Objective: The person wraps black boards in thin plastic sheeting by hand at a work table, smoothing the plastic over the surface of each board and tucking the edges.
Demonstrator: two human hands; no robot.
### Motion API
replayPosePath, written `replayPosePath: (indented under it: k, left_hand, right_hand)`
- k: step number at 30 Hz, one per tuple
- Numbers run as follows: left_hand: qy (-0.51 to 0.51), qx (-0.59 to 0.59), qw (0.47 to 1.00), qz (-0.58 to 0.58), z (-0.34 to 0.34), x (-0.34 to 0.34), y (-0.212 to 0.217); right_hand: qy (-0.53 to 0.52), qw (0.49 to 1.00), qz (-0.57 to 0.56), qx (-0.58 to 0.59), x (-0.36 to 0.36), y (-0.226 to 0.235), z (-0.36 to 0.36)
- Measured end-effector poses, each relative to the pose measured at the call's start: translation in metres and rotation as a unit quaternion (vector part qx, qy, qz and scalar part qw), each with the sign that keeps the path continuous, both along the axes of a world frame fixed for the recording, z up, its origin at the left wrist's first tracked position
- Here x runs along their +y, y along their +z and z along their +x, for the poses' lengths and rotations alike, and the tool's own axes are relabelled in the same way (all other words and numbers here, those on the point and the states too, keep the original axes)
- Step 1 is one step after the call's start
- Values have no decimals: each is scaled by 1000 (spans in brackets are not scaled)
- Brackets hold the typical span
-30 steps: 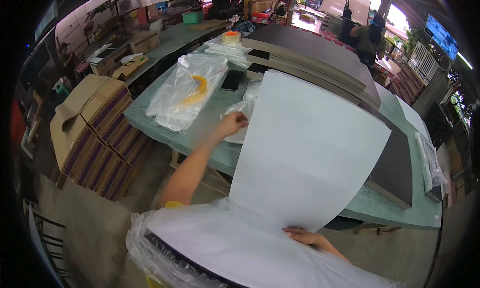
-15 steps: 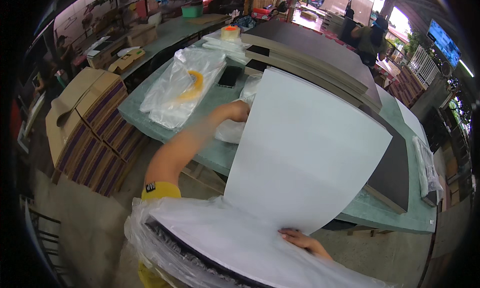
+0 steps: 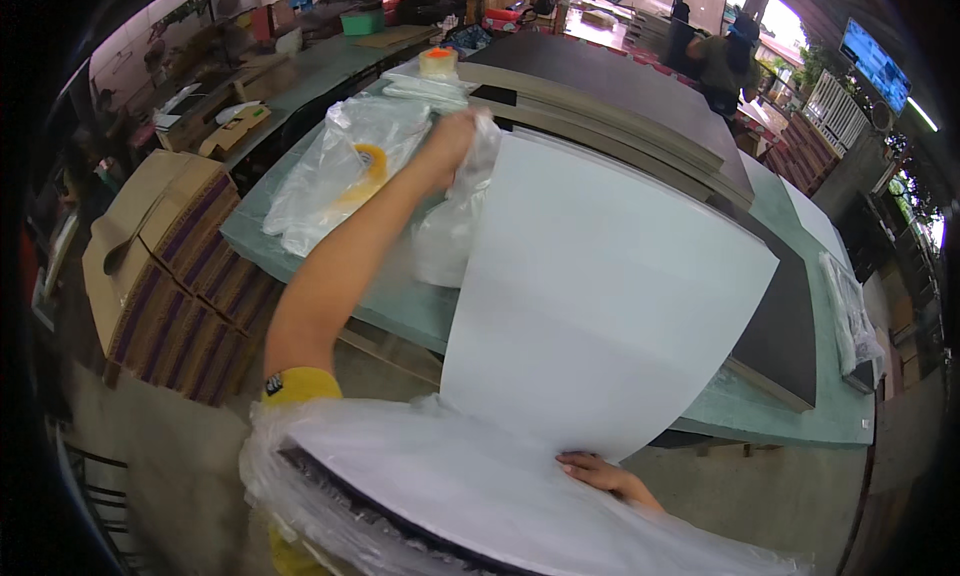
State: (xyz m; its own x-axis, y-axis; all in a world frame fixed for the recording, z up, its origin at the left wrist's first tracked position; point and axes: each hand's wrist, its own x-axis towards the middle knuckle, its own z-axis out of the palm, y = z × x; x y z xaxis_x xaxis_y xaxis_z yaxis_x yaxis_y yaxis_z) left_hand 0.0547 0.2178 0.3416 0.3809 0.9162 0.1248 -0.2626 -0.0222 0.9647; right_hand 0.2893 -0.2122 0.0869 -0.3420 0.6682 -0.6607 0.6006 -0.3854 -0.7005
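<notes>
My left hand [image 3: 455, 141] is closed on a crumpled clear plastic bag [image 3: 448, 238], lifting it beside the left edge of a large white sheet [image 3: 610, 276]. The sheet stands tilted against the table, its lower part curving toward me. Close to my body is a wide panel wrapped in clear plastic [image 3: 430, 466], with a dark strip along its near side. My right hand [image 3: 605, 474] curls over the panel's far edge, fingers together, where the sheet meets it. The panel hides part of my right forearm.
Flat plastic bags and a yellow tape roll [image 3: 365, 171] lie on the green table [image 3: 400, 311]. Dark boards [image 3: 620, 91] are stacked behind the sheet. Cardboard boxes [image 3: 175, 296] stand at the left, a wrapped item [image 3: 850, 311] at the right. A person [image 3: 728, 64] is farther back.
My left hand has moved up and away from me, raising the plastic bag's upper end. My right hand stays in place on the panel. The view has shifted slightly.
</notes>
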Motion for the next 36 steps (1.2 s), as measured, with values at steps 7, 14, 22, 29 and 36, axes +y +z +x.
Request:
replayPosePath:
  k: [7, 14, 22, 29, 36]
  left_hand:
    - [-30, -219, 970, 100, -27, -76, 111]
    - [78, 136, 877, 454, -15, -204, 0]
    - [-453, 242, 817, 262, 31, -287, -81]
    - [-182, 10, 862, 473, 24, -263, 3]
    - [217, 175, 904, 323, -64, -183, 9]
  right_hand:
    - [-28, 999, -7, 21, 0, -2, 1]
    - [-23, 997, 52, -43, -6, -18, 7]
    - [-92, 879, 444, 148, 60, 178, -35]
    - [-35, 850, 516, -97, 80, 200, -39]
    - [-267, 898, 347, -47, 64, 224, 27]
